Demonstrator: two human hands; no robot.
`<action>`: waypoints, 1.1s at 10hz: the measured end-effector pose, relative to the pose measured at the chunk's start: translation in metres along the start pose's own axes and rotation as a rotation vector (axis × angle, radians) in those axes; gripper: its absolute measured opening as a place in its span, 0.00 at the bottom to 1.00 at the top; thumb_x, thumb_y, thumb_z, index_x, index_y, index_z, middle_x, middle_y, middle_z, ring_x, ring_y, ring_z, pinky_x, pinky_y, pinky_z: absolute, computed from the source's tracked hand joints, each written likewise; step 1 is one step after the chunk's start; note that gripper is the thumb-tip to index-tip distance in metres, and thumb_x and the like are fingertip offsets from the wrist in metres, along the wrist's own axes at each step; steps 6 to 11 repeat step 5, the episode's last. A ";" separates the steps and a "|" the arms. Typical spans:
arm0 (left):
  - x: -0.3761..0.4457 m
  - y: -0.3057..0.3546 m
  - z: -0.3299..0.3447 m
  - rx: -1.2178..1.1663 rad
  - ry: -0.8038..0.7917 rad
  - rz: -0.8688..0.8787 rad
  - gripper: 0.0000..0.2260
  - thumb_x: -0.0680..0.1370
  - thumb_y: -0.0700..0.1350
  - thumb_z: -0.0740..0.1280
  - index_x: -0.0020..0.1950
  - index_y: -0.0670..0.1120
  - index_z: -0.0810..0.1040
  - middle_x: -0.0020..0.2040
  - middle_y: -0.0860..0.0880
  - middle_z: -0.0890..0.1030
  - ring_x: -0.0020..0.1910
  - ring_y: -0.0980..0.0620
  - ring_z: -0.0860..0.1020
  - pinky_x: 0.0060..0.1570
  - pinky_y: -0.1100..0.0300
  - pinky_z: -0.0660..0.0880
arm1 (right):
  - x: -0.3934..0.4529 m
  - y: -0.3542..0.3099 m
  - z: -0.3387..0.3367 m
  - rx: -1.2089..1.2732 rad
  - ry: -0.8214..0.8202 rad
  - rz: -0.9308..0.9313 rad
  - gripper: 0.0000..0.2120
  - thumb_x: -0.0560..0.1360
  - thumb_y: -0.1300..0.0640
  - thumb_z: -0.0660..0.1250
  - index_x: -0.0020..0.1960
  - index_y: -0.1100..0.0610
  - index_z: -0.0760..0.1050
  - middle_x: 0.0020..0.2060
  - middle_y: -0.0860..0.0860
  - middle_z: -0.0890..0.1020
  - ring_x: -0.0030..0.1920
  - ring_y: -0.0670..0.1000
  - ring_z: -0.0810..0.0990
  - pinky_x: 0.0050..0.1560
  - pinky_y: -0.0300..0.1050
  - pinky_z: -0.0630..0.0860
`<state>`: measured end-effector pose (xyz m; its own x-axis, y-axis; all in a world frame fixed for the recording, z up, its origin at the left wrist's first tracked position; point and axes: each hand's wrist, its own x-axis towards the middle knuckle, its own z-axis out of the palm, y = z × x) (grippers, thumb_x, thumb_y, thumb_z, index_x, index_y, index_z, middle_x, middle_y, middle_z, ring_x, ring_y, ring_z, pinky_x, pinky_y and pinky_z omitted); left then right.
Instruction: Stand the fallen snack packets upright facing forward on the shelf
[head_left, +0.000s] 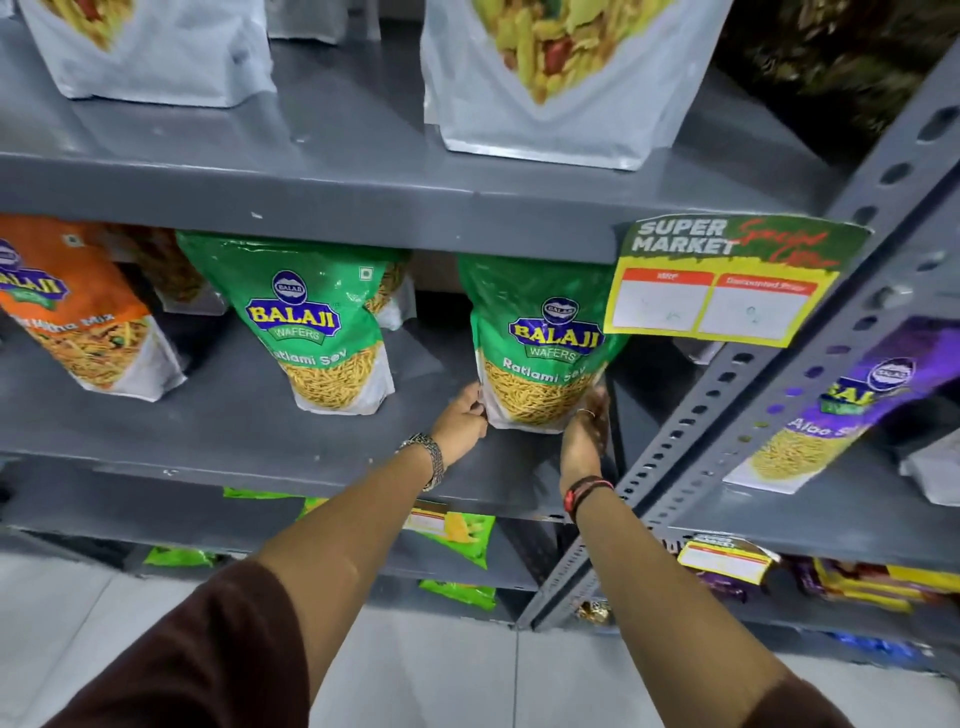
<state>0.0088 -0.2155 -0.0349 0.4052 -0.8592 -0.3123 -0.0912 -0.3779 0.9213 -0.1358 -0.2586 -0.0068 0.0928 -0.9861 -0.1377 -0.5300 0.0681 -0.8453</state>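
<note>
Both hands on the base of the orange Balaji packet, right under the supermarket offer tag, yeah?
Not orange. In the head view, the left hand and right hand have their grip on the base of a green Balaji Ratlami Sev foil packet, which stands just left of and below the yellow-and-green supermarket offer tag. The orange Balaji mix packet stands untouched at far left.

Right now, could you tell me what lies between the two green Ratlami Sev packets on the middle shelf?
In the head view, only bare grey shelf separates the left green packet from the right green packet held by both hands.
</note>
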 end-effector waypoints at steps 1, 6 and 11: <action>-0.004 0.002 0.004 -0.025 -0.016 0.001 0.26 0.72 0.26 0.53 0.68 0.43 0.67 0.67 0.43 0.73 0.66 0.46 0.70 0.42 0.72 0.69 | 0.003 -0.003 -0.002 0.480 0.009 0.173 0.25 0.80 0.46 0.45 0.74 0.55 0.58 0.74 0.52 0.63 0.74 0.52 0.62 0.75 0.47 0.57; -0.076 0.026 -0.012 0.412 0.369 0.363 0.26 0.75 0.33 0.57 0.73 0.43 0.62 0.74 0.44 0.64 0.68 0.43 0.71 0.62 0.63 0.66 | -0.049 -0.010 -0.018 0.453 0.016 -0.001 0.24 0.79 0.46 0.53 0.68 0.60 0.67 0.65 0.54 0.74 0.69 0.57 0.69 0.64 0.42 0.65; -0.076 0.026 -0.012 0.412 0.369 0.363 0.26 0.75 0.33 0.57 0.73 0.43 0.62 0.74 0.44 0.64 0.68 0.43 0.71 0.62 0.63 0.66 | -0.049 -0.010 -0.018 0.453 0.016 -0.001 0.24 0.79 0.46 0.53 0.68 0.60 0.67 0.65 0.54 0.74 0.69 0.57 0.69 0.64 0.42 0.65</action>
